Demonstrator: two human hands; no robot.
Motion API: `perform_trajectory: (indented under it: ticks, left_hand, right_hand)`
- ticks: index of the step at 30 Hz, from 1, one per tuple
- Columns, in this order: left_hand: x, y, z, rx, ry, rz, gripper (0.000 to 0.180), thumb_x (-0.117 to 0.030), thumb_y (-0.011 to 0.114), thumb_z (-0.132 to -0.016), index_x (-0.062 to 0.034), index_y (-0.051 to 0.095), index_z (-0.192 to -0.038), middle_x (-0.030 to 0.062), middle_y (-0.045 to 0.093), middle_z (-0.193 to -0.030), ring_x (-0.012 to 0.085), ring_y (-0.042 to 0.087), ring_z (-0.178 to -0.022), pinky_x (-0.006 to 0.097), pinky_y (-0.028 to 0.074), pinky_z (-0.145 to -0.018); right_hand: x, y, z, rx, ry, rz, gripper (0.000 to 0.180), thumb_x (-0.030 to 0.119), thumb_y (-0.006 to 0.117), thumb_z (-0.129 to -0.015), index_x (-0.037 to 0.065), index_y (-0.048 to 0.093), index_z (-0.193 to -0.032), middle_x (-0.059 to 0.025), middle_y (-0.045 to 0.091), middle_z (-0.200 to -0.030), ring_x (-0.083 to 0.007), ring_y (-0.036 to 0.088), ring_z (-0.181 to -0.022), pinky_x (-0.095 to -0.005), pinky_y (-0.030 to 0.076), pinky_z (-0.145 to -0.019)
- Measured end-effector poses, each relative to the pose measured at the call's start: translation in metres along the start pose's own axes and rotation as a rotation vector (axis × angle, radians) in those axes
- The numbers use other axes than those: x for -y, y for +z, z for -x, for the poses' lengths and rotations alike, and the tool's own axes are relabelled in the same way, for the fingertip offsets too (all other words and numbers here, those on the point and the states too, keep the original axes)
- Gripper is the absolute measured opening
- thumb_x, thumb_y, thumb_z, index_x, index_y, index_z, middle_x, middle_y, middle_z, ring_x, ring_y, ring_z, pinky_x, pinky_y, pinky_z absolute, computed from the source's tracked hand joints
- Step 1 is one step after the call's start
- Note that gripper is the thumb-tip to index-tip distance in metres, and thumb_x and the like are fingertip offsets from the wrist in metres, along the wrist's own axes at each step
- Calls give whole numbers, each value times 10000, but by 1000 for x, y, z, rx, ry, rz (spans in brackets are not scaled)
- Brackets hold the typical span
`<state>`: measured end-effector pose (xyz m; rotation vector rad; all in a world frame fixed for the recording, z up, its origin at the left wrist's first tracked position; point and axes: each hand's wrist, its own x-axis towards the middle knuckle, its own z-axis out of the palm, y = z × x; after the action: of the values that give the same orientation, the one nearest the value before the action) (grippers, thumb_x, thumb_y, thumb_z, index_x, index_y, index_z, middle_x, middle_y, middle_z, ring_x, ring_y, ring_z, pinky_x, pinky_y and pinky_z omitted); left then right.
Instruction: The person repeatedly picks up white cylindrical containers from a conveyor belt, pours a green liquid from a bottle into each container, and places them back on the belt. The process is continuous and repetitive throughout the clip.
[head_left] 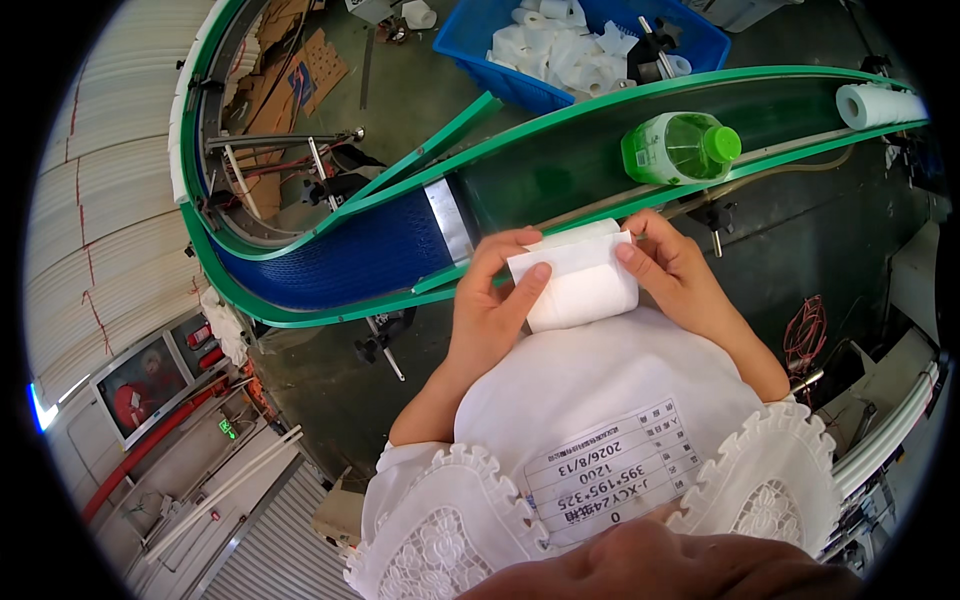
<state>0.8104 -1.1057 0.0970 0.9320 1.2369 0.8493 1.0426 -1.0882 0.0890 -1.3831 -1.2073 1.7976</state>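
A white paper roll (pixel 585 297) is held close to my chest, just on the near side of the conveyor. Its loose end is lifted as a flap along the far side. My left hand (pixel 496 295) pinches the left corner of this flap between thumb and fingers. The right corner is gripped the same way by my right hand (pixel 668 268). Beyond my hands, a green plastic bottle (pixel 680 148) with a bright green cap lies on its side on the dark green belt.
Green rails edge the conveyor (pixel 530 190), which curves left into a blue belt section (pixel 335 265). Another paper roll (pixel 880 106) lies at its right end. Behind stands a blue crate (pixel 480 50) full of white rolls and paper. Flattened cardboard (pixel 310 75) lies at the back left.
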Motion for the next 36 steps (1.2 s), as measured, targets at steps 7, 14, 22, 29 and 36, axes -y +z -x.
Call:
perform_trajectory:
  ticks: [7,14,22,29,36]
  left_hand:
    - [-2,6,5,-115,24,-52,319,47,619,-891,-39,471,-1159,117,523,-1258,228,504,-1239,357,376,-1070]
    - [8,-6,4,-52,-202,181,781,-8,669,-880,-39,170,-1479,191,558,-1246,248,525,-1208,417,459,-994]
    - [-3,8,0,57,-40,302,722,65,654,-868,-58,323,-1497,164,594,-1294,213,555,-1206,350,432,-1026]
    - [-1,-3,-3,-79,-54,273,394,51,648,-864,-33,581,-1243,100,631,-1196,172,575,-1131,313,448,-971]
    - [-1,-27,-16,-279,-117,377,407,0,644,-866,-53,576,-1264,138,657,-1140,210,612,-1074,342,474,-939]
  right_hand:
    - [1,6,2,-90,-206,123,225,138,669,-934,33,535,-787,-11,533,-655,-68,476,-626,-248,405,-576]
    - [-2,5,4,-156,-394,53,220,57,704,-885,40,508,-787,-38,623,-765,-82,534,-723,-246,455,-686]
    - [3,4,-4,-199,-330,142,444,191,804,-807,67,434,-1019,-57,623,-822,-129,625,-872,-283,492,-769]
    - [-33,-23,-9,-467,-627,134,338,51,766,-827,24,504,-1039,-161,671,-1006,-202,668,-906,-313,531,-785]
    - [-41,-108,-56,-309,-455,217,935,31,878,-620,53,403,-1425,-105,553,-1356,-224,528,-1236,-347,402,-1064]
